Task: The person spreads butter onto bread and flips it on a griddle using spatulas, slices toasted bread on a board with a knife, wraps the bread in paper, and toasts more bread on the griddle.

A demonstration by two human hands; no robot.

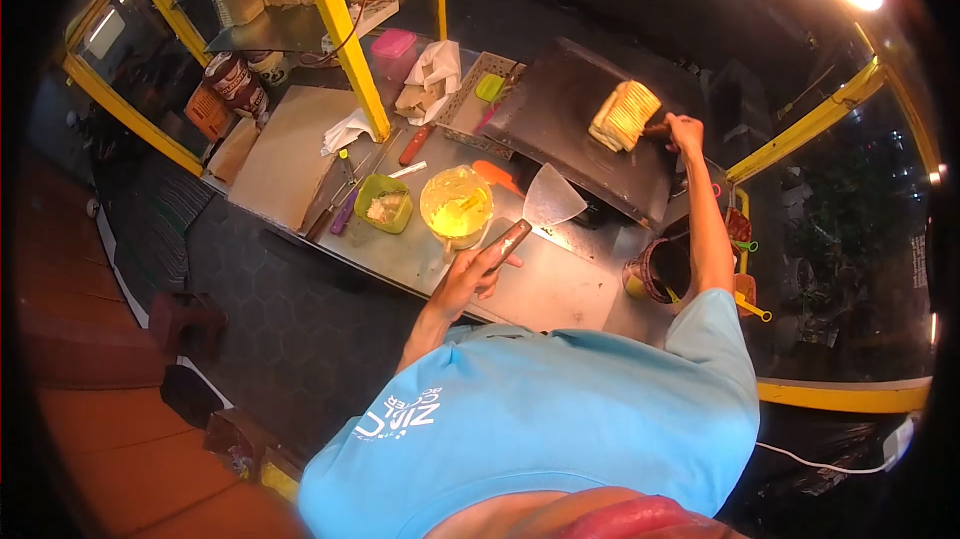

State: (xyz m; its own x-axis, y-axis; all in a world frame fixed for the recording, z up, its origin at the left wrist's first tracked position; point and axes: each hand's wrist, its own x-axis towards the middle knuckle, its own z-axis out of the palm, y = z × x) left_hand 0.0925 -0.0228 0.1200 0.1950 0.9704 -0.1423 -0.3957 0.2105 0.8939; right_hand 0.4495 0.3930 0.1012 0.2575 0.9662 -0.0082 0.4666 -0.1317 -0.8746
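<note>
My right hand (685, 133) is closed around a short dark handle (657, 129), its far end against a pale yellow stack of sliced bread (625, 116). The bread rests on a dark flat griddle (560, 104). My left hand (468, 277) grips a brown, elongated handle (510, 243), pointing up and right; what it belongs to is unclear. Close by lies a wide triangular scraper blade (554, 199), with an orange handle (494, 176) beside it. Just beyond my left hand stands a tub of yellow spread (457, 207) with a yellow utensil inside.
A green container (384, 204), a red-handled tool (416, 145) and a cardboard sheet (283, 157) occupy the counter's left. Behind them are a basket (468, 109) and a pink box (394, 54). A yellow post (345, 39) rises from the counter. A dark bucket (655, 271) stands at right.
</note>
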